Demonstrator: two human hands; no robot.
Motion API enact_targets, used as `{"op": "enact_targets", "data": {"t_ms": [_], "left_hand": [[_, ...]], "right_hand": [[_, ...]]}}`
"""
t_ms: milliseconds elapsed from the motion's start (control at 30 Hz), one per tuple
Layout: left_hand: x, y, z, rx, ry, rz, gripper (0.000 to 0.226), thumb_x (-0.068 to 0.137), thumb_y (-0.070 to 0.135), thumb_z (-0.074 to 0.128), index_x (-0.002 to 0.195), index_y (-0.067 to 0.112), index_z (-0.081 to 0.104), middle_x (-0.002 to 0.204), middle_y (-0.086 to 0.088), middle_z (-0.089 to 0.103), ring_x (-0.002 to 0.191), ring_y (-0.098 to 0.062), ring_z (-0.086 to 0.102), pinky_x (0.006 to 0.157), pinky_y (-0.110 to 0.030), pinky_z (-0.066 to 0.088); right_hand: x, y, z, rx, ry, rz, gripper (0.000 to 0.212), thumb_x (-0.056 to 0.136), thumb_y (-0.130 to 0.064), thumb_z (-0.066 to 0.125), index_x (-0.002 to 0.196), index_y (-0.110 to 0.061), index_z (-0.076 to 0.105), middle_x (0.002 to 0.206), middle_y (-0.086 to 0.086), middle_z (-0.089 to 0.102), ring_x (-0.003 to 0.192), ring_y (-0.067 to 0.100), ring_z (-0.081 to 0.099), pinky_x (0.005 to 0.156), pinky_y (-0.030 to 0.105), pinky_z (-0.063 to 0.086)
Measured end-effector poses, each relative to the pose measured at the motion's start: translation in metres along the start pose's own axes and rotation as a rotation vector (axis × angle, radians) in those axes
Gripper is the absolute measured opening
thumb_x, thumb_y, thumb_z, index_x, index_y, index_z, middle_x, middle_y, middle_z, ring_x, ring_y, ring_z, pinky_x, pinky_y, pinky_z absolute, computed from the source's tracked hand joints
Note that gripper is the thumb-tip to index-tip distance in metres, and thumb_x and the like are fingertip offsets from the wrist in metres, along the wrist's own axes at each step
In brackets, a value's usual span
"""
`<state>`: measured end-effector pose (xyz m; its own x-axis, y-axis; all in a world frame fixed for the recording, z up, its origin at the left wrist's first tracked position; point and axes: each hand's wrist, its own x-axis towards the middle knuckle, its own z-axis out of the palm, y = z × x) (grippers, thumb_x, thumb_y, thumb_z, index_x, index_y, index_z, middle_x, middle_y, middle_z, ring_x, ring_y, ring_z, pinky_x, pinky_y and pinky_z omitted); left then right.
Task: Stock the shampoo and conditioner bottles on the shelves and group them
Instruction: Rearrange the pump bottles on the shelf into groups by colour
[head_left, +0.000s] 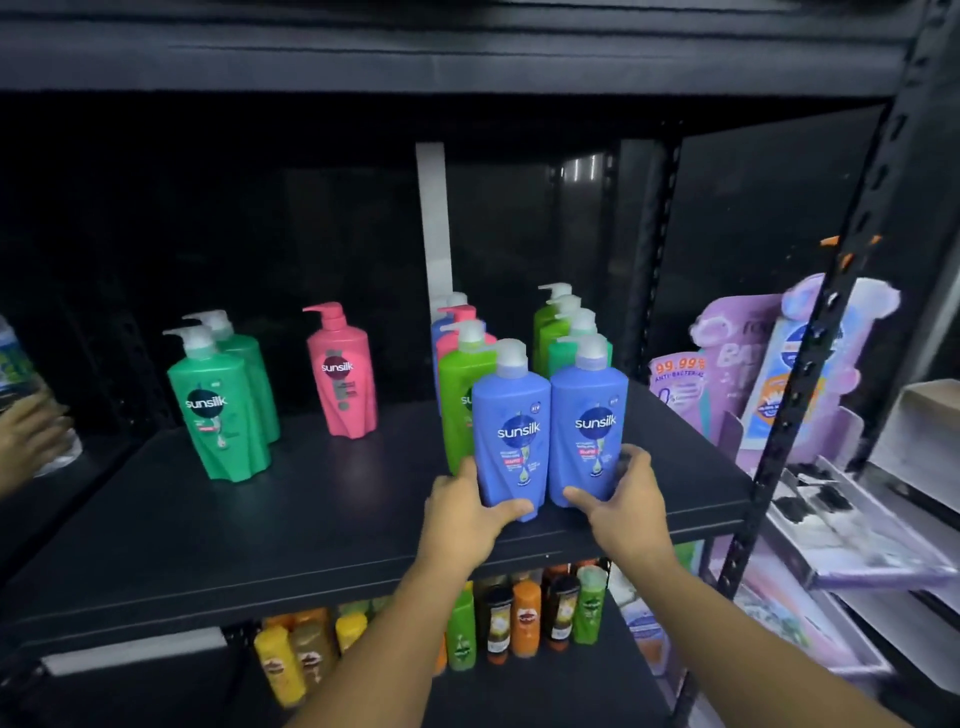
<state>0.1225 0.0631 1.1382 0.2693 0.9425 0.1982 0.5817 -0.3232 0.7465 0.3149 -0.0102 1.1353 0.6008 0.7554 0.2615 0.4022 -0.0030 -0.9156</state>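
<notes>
Two blue Sunsilk pump bottles stand side by side near the front edge of the black shelf (322, 519). My left hand (462, 514) grips the base of the left blue bottle (510, 431). My right hand (626, 501) grips the base of the right blue bottle (589, 415). Behind them stand rows of bottles: a light green one (460, 379), pink and blue ones further back, and several green ones (563, 332). Two dark green bottles (221, 400) stand at the left, and a lone pink bottle (343, 371) stands mid-shelf.
Another person's hand (28, 431) reaches in at the far left by a bottle. A lower shelf holds small yellow, orange and green bottles (524, 618). Purple refill pouches and cards (748, 374) hang right of the black upright post (810, 338).
</notes>
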Motion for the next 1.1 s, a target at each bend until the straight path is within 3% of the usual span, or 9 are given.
{"op": "enact_targets", "data": {"t_ms": [100,233,333,500,667,800,967,1100], "left_hand": [[0.006,0.018,0.019,0.086,0.015,0.012,0.068,0.077,0.06,0.078,0.129,0.025,0.05,0.115,-0.002,0.064,0.115,-0.028,0.056,0.099,-0.045,0.048],[0.0,0.029,0.035,0.227,0.026,0.021,0.081,0.092,0.066,0.055,0.155,0.024,0.026,0.136,-0.002,0.059,0.129,-0.028,0.049,0.113,-0.046,0.031],[-0.006,0.021,0.038,0.258,0.017,0.022,0.082,0.097,0.067,0.046,0.161,0.027,0.014,0.137,-0.005,0.057,0.135,-0.03,0.042,0.119,-0.044,0.027],[0.003,0.006,0.033,0.185,-0.001,0.046,0.064,0.096,0.06,0.049,0.155,0.038,0.038,0.124,0.001,0.066,0.125,-0.028,0.054,0.109,-0.043,0.042],[0.0,0.012,0.028,0.027,0.075,0.01,0.046,0.091,0.052,0.068,0.136,0.044,0.061,0.118,0.019,0.072,0.113,-0.012,0.065,0.095,-0.037,0.054],[-0.004,0.021,0.034,0.102,0.175,-0.013,0.046,0.089,0.059,0.068,0.133,0.047,0.064,0.112,0.022,0.071,0.104,-0.008,0.064,0.085,-0.031,0.053],[-0.003,0.022,0.037,0.191,0.194,-0.018,0.054,0.09,0.066,0.061,0.139,0.045,0.06,0.112,0.016,0.07,0.108,-0.013,0.063,0.093,-0.034,0.054],[-0.002,0.02,0.035,0.228,0.154,0.067,0.053,0.096,0.053,0.061,0.145,0.034,0.058,0.142,0.01,0.06,0.131,-0.015,0.053,0.111,-0.037,0.043]], "right_hand": [[0.008,0.006,-0.015,-0.024,0.017,0.024,0.066,0.081,-0.017,0.085,0.131,-0.018,0.042,0.123,-0.001,0.055,0.112,0.02,0.059,0.094,0.041,0.054],[0.012,0.008,-0.034,-0.026,0.036,0.051,0.058,0.085,-0.013,0.081,0.13,-0.014,0.043,0.119,-0.003,0.055,0.107,0.018,0.058,0.089,0.033,0.05],[0.014,0.011,-0.043,-0.024,0.022,0.063,0.056,0.087,-0.013,0.079,0.131,-0.014,0.044,0.119,-0.003,0.055,0.105,0.016,0.056,0.087,0.03,0.048],[0.014,0.02,-0.042,-0.011,0.087,0.065,0.05,0.086,-0.015,0.08,0.124,-0.013,0.046,0.118,0.003,0.056,0.102,0.02,0.059,0.082,0.03,0.048],[0.003,0.022,-0.036,-0.062,0.149,0.007,0.037,0.089,-0.022,0.076,0.114,-0.015,0.05,0.11,0.003,0.053,0.095,0.021,0.058,0.078,0.033,0.048],[-0.008,0.021,-0.034,-0.167,0.1,-0.098,0.035,0.092,-0.03,0.072,0.118,-0.015,0.055,0.107,-0.005,0.055,0.104,0.018,0.053,0.082,0.031,0.045],[-0.017,0.017,-0.032,-0.262,-0.015,-0.195,0.036,0.097,-0.039,0.063,0.128,-0.022,0.06,0.111,-0.011,0.061,0.115,0.01,0.053,0.088,0.025,0.044],[-0.022,0.012,-0.025,-0.324,-0.159,-0.307,0.033,0.1,-0.037,0.06,0.128,-0.02,0.065,0.117,-0.011,0.065,0.114,0.009,0.057,0.093,0.021,0.044]]}}
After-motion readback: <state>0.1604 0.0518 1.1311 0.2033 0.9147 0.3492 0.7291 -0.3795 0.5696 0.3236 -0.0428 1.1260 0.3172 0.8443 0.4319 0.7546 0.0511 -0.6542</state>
